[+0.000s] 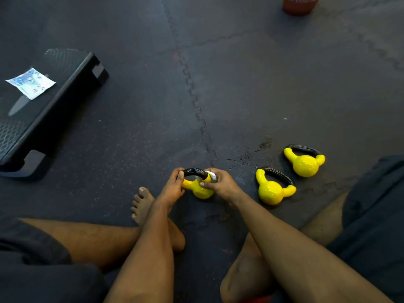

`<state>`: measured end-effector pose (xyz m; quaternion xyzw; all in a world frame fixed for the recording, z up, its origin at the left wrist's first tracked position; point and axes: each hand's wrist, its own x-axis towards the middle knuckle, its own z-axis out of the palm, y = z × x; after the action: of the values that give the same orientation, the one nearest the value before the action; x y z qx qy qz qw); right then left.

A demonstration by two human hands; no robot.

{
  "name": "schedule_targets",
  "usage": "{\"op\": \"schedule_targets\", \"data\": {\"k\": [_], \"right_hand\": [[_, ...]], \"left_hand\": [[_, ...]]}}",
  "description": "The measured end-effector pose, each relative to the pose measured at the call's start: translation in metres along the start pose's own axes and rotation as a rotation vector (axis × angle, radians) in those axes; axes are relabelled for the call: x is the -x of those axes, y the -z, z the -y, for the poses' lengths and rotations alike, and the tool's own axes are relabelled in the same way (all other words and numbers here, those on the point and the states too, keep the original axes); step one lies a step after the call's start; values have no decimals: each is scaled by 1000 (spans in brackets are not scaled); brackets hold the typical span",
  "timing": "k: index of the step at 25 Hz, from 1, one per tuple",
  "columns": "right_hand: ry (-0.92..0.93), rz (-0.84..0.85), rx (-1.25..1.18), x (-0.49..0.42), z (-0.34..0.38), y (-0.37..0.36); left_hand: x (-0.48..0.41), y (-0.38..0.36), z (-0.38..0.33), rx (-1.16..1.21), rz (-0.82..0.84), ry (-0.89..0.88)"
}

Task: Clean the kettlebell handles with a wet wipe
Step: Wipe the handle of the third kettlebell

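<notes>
Two kettlebells (pixel 273 190) near right hand (pixel 220 182); step platform (pixel 56 101) left.

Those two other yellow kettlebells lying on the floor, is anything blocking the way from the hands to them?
Nothing visible does. The right hand, pinching the wet wipe on the held kettlebell, has only bare mat between it and the nearer kettlebell; the farther kettlebell lies just beyond, handle exposed.

Three yellow kettlebells show: a first kettlebell (pixel 200 192) at 6 o'clock, a second kettlebell (pixel 272 191) and a third kettlebell (pixel 305 165) toward 4 o'clock. There is one wipe (pixel 213 176), one step (pixel 72 84) at 9 o'clock, one packet (pixel 30 83) at 10 and one red tub (pixel 298 5) at 1.
</notes>
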<state>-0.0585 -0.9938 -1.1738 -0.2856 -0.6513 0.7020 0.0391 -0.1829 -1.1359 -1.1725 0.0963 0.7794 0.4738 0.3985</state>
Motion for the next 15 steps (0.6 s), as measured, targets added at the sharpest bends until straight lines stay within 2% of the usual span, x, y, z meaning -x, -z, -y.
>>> {"op": "schedule_targets", "data": {"k": [3,5,9,11,15], "right_hand": [[7,-236,118,5,0,-9],[24,-367,111,12,2,-16],[44,-481,69,19,-2,-24],[13,-368,58,9,-5,-14],[-26,44,60,-6,0,13]], "left_hand": [[-3,-3,-2,-24,-12,-11],[-4,-5,-3,-70,-35,-27],[-7,-6,-1,-156,-50,-45],[-9,-4,3,-156,-58,-36],[-4,-2,4,-156,-18,-70]]}}
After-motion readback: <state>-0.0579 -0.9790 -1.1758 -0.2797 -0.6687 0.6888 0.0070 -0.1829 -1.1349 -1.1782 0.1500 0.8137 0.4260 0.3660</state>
